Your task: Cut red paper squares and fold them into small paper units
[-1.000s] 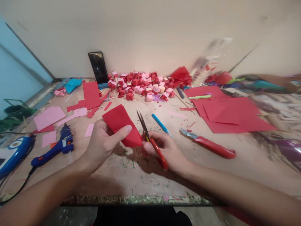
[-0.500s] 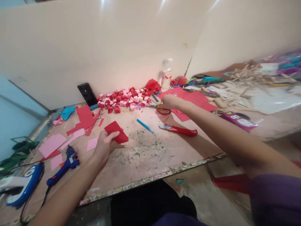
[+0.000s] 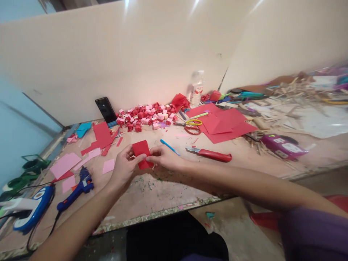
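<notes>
Both hands meet over the near middle of the bench (image 3: 165,190), with a small rectangular piece of red paper (image 3: 141,148) between them, raised in front of the person and tilted so that its broad face shows. The left hand (image 3: 125,165) pinches its left side, the thumb laid across the front toward the lower middle and the fingers curled at the edge and behind, where they are partly hidden. The right hand (image 3: 164,157) comes in from the other side, thumb and forefinger pinching the lower right edge close to the left thumb tip; its remaining fingers are bent in toward the palm (how tightly, I cannot tell).

The left forearm slants up from the lower left corner. The right forearm reaches in long and low from the right, bare below a loose purple fabric sleeve (image 3: 310,232), and casts a dark shadow on the bench.

Just beyond the right hand lies a slim blue pen (image 3: 170,147), and to its right a utility knife with a red handle (image 3: 214,155). Farther back, scissors with one yellow and one red handle loop (image 3: 185,125) rest beside large red paper sheets (image 3: 225,135), near a heap of little red and pink paper cubes (image 3: 148,116).
</notes>
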Demonstrator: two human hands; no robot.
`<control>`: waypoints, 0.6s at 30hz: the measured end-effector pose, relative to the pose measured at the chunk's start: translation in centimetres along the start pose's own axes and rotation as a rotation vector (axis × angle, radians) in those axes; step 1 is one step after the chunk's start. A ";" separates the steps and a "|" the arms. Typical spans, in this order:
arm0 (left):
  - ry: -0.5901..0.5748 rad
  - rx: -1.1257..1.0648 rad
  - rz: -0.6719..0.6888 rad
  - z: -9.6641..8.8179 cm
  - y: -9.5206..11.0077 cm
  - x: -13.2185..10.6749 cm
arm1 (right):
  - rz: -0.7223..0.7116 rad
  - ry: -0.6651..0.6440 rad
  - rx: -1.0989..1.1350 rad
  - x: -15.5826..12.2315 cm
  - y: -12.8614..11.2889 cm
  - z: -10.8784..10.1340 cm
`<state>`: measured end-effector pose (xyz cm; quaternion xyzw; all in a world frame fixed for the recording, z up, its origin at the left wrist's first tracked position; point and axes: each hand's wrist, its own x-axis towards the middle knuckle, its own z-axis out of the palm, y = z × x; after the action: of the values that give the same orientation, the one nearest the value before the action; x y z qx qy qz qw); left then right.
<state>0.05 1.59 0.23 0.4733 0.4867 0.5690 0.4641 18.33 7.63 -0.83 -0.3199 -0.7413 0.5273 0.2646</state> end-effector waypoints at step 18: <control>-0.021 0.619 0.194 -0.3 -1.2 -0.9 | -0.001 0.185 0.294 -1.1 1.5 0.6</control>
<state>-0.03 0.77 -1.09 0.6421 0.5843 0.4306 0.2467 18.85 6.80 -2.53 -0.3244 -0.6290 0.5981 0.3760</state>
